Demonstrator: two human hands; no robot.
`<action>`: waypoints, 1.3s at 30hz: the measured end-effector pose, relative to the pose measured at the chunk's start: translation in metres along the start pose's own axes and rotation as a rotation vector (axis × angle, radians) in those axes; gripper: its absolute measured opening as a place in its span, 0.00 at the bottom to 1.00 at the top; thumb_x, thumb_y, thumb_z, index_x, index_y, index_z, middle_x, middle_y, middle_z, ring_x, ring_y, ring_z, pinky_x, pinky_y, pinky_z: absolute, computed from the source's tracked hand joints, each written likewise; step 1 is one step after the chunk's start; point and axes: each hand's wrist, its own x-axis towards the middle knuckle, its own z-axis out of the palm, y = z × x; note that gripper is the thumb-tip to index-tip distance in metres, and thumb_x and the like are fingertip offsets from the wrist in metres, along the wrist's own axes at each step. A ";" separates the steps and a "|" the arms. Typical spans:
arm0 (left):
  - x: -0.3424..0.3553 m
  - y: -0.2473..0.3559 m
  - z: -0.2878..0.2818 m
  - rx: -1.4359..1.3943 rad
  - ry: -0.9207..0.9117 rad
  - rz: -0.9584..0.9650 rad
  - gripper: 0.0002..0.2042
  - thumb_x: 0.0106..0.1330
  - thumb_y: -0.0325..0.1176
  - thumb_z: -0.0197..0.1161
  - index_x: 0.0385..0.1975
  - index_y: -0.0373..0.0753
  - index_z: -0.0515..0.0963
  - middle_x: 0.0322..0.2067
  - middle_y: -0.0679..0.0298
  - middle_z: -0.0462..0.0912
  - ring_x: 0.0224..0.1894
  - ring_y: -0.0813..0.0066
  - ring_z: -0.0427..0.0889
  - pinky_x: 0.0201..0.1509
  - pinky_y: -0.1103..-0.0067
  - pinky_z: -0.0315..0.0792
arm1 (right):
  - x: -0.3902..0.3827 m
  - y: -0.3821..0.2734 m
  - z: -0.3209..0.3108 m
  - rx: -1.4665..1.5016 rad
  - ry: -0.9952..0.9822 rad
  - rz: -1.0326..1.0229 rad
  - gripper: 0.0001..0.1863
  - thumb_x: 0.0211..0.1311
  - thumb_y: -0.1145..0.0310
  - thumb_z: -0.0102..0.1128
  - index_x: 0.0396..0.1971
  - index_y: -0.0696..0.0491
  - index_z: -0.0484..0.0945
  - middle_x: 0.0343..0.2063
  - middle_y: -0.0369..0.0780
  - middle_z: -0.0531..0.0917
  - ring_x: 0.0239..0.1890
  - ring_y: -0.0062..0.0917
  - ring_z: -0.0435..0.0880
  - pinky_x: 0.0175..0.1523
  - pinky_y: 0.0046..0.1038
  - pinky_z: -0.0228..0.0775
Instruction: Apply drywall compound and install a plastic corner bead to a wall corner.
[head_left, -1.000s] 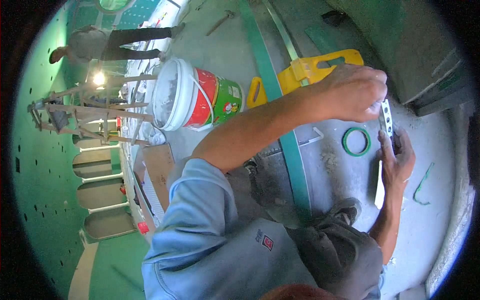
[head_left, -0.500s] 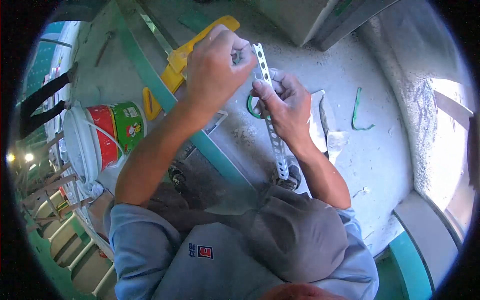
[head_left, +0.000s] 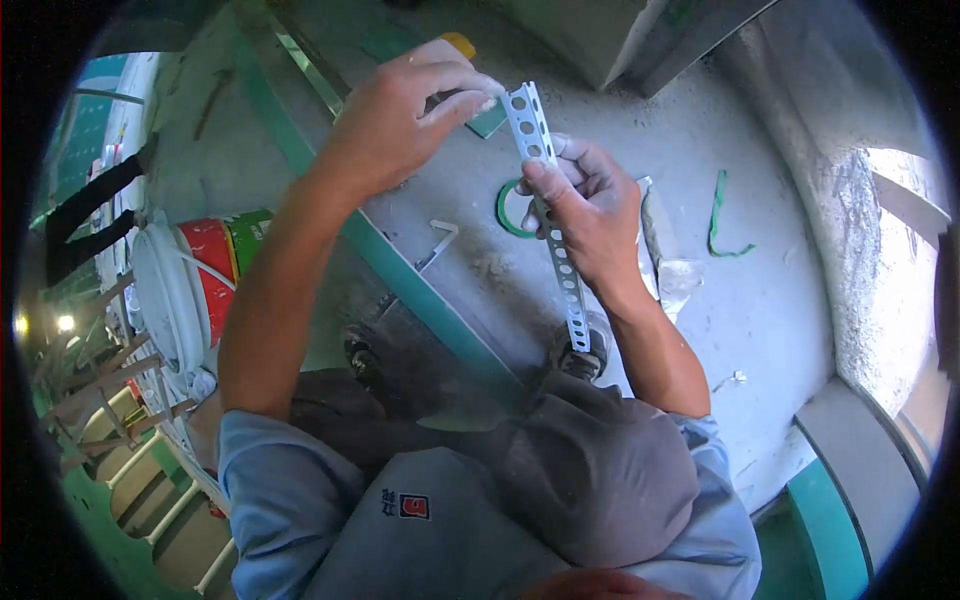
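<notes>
My right hand [head_left: 590, 205] is closed around a white perforated corner bead [head_left: 568, 280], thumb on its face and fingers behind. The bead slants from its upper end, past the hand, down to just above my right shoe [head_left: 592, 345]. At the upper end, my left hand [head_left: 410, 110] is pinched, thumb and forefinger pressed together close beside the bead's edge. Whether those fingertips touch the bead or hold something small cannot be made out. Both hands are dusted white. Behind the bead, a green tape roll [head_left: 515, 208] lies on the floor, partly hidden by my right hand.
A red and green bucket [head_left: 205, 265] with a white lid stands at left, partly behind my left forearm. A long green-edged board [head_left: 400, 270] crosses the floor. A yellow tool [head_left: 458, 44] is mostly hidden. At right lies a green strip [head_left: 715, 215]. Another person's dark-clothed limbs show far left.
My left hand has moved left, its fingers now stretched further toward the bead's end. The bead has turned slightly, showing both perforated sides near the top. My right hand has shifted a little right.
</notes>
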 end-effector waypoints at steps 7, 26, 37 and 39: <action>0.007 0.009 -0.009 0.020 -0.129 0.075 0.05 0.53 0.26 0.59 0.30 0.35 0.76 0.29 0.60 0.75 0.34 0.68 0.76 0.40 0.77 0.69 | -0.002 0.004 -0.003 -0.023 -0.027 0.001 0.15 0.52 0.68 0.61 0.37 0.61 0.72 0.21 0.35 0.78 0.18 0.12 0.71 0.22 0.14 0.63; 0.008 0.003 -0.011 0.092 0.073 -0.009 0.07 0.58 0.32 0.56 0.29 0.35 0.76 0.27 0.59 0.75 0.30 0.63 0.76 0.35 0.74 0.68 | 0.000 0.006 -0.006 -0.581 0.139 -0.300 0.16 0.50 0.66 0.61 0.36 0.57 0.70 0.19 0.46 0.78 0.21 0.33 0.79 0.26 0.29 0.68; 0.009 0.024 -0.010 0.050 -0.129 -0.035 0.06 0.55 0.29 0.59 0.25 0.33 0.75 0.25 0.62 0.74 0.29 0.72 0.75 0.33 0.80 0.68 | -0.002 0.002 -0.010 -0.889 0.156 -0.617 0.14 0.50 0.64 0.59 0.35 0.54 0.70 0.26 0.44 0.77 0.26 0.40 0.78 0.27 0.34 0.69; 0.009 0.029 -0.011 0.072 -0.174 -0.066 0.04 0.55 0.28 0.59 0.25 0.33 0.75 0.24 0.63 0.74 0.30 0.76 0.75 0.36 0.81 0.69 | -0.004 0.003 -0.009 -0.897 0.134 -0.603 0.14 0.50 0.64 0.59 0.35 0.54 0.70 0.27 0.44 0.76 0.26 0.40 0.77 0.27 0.34 0.69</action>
